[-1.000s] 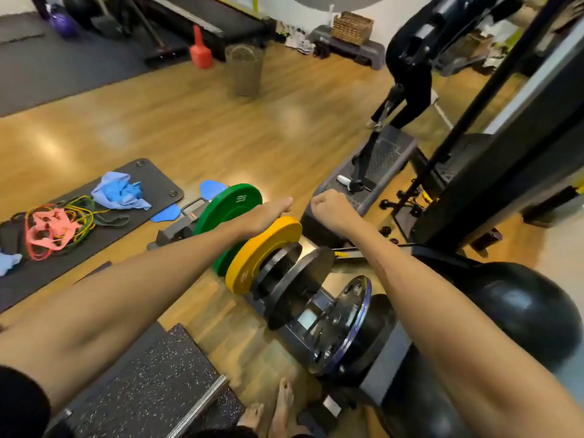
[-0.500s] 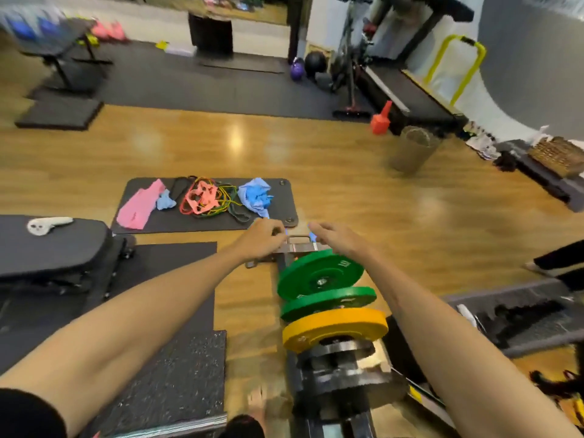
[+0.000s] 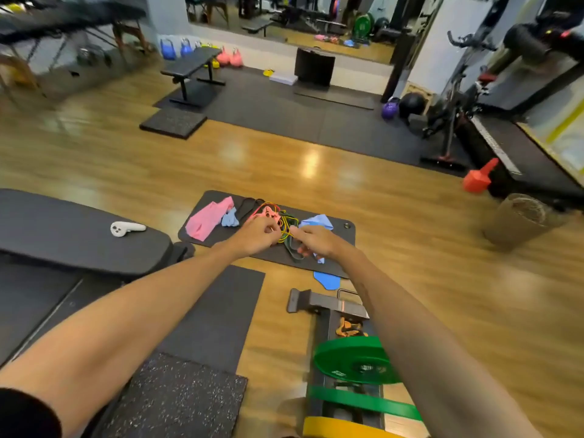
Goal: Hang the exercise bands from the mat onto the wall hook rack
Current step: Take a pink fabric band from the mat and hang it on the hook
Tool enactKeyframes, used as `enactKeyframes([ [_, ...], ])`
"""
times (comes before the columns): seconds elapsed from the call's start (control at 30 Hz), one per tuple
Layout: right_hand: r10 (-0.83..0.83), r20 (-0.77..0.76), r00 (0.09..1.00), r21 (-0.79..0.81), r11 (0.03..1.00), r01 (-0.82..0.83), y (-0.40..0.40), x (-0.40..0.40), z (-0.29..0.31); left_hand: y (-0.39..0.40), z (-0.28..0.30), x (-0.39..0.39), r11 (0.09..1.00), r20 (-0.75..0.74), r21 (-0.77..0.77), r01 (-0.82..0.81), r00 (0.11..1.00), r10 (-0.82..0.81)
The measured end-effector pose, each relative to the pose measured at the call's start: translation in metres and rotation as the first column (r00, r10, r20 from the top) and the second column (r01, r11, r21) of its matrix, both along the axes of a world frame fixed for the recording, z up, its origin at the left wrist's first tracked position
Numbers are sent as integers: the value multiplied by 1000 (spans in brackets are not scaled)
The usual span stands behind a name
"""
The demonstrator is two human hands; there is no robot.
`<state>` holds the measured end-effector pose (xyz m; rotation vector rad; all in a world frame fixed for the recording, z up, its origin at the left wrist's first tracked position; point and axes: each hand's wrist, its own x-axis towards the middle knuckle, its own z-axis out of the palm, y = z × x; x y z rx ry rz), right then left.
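Observation:
A black mat (image 3: 343, 240) lies on the wood floor ahead. On it are a flat pink band (image 3: 205, 221), a small blue band (image 3: 230, 218), a tangle of red, yellow and green bands (image 3: 268, 213), a dark green loop (image 3: 292, 248) and a light blue band (image 3: 317, 222). Another blue piece (image 3: 327, 279) lies on the floor just off the mat. My left hand (image 3: 257, 233) and right hand (image 3: 311, 240) reach out in front of the tangle, fingers loosely curled, right index finger extended. I see no band gripped. No wall hook rack is in view.
A plate rack with a green plate (image 3: 357, 358) and a yellow plate (image 3: 341, 428) stands below my right arm. A black bench (image 3: 63, 235) with a white controller (image 3: 126, 229) is at left. A speckled tile (image 3: 177, 396) is near, a mesh bin (image 3: 518, 219) at right.
My view has swung left from the plate rack and machine to face the mat. The mat now sits centred, and both hands line up over the bands.

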<state>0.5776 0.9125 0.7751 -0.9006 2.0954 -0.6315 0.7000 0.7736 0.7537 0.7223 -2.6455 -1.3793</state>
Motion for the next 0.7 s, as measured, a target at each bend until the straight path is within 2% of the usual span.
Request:
enactKeyframes([
  [0.3, 237, -71, 969, 24, 972, -235, -156, -90, -25, -132, -36, -39, 969, 91, 110, -220, 973, 211],
  [0.43, 277, -34, 960, 9, 961, -277, -229, -136, -48, -192, -57, -79, 951, 133, 99, -294, 951, 280],
  [0.6, 394, -2, 919, 103, 914, -392, -308, -183, -70, -246, -70, -113, 929, 227, 70, -362, 913, 339],
  [0.7, 469, 2, 883, 150, 873, -464, -350, -196, -76, -280, -78, -124, 937, 317, 5, -350, 889, 331],
])
